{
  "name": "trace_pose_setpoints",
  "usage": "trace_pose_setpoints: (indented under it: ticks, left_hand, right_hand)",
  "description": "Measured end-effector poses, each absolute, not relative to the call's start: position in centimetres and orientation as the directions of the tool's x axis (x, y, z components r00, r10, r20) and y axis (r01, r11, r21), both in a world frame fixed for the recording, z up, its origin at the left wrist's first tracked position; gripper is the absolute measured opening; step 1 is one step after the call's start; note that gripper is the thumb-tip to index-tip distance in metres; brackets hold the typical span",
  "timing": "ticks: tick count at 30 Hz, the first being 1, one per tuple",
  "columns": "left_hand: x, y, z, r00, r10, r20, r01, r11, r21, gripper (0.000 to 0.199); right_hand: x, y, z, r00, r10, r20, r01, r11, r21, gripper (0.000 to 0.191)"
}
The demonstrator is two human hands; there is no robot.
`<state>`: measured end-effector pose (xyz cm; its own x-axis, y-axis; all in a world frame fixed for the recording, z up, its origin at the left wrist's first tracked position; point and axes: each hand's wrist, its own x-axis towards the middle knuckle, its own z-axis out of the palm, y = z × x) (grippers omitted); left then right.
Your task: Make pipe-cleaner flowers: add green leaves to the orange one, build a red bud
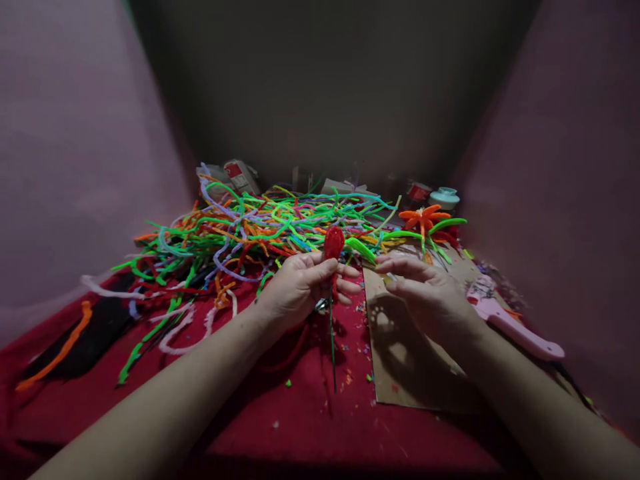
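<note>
My left hand (307, 283) pinches a red fuzzy pipe-cleaner flower bud (334, 243) between thumb and fingers, above the red cloth. Its thin dark green stem (333, 340) hangs straight down below the fingers. My right hand (425, 287) is raised over a piece of cardboard (400, 380), thumb and fingers apart and slightly curled. Close to its fingertips is a green leaf-shaped pipe-cleaner piece (361, 250). A small yellowish item shows in the gap between the right fingers and thumb; I cannot make out what it is.
Behind the hands lies a big tangle of coloured pipe cleaners (260, 220). An orange pipe-cleaner flower (424, 217) and a light blue jar (444, 198) are at the back right. A pink-handled tool (515, 327) lies beside my right forearm. Small coloured scraps dot the red cloth (300, 427).
</note>
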<state>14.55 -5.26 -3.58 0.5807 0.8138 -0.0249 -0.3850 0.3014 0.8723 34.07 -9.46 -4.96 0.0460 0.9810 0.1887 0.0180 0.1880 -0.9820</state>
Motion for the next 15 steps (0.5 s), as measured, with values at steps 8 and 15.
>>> trace_pose_setpoints:
  ticks: [8, 15]
  left_hand:
    - [15.0, -6.0, -3.6, 0.624, 0.777, 0.083, -0.410, 0.235, 0.881, 0.020]
    - [15.3, -6.0, -4.1, 0.560, 0.826, 0.064, -0.470, 0.253, 0.846, 0.010]
  right_hand:
    - [33.2, -9.9, -5.0, -0.046, 0.998, 0.047, -0.220, 0.036, -0.975, 0.030]
    - [32.7, -10.0, -5.3, -0.085, 0.994, 0.063, -0.258, 0.039, -0.965, 0.039]
